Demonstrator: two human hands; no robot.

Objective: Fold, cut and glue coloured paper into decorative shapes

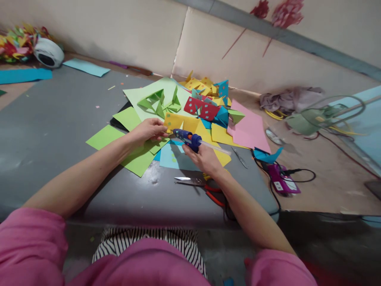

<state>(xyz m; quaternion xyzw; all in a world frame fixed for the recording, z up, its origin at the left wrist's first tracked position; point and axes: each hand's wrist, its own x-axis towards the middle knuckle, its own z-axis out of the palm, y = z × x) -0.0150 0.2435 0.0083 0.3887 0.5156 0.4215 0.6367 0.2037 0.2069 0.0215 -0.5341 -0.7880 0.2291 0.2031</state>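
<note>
Your L hand [151,130]: fingers & thumb drawn together, looks like a pinch on near end of yellow paper piece [186,121]; exact contact pt partly hidden
Your R hand [205,158]: closed round handle of glue gun [187,137]; finger on trigger or not, can't tell
Yellow paper piece: just R of L hand's fingertips, just past gun as seen from R hand; long axis runs approx sideways, away from L hand; L hand is nearer
Gun line: body slants fwd & L from R hand, nozzle towards L hand's fingertips, v close to piece's pinched end; touching or not, can't tell
Piece's look: bright yellow, flat-faced, w/ small greenish sq patch at corner by L hand
Glue stick [216,147]: pale, see-through, out of gun's back end, just above R hand
By L hand: green sheets [139,161] below & beside it
By R hand: light-blue sheet [178,158] to its L, scissors [190,181] on your side of it, tweezers [239,157] to its R
</note>
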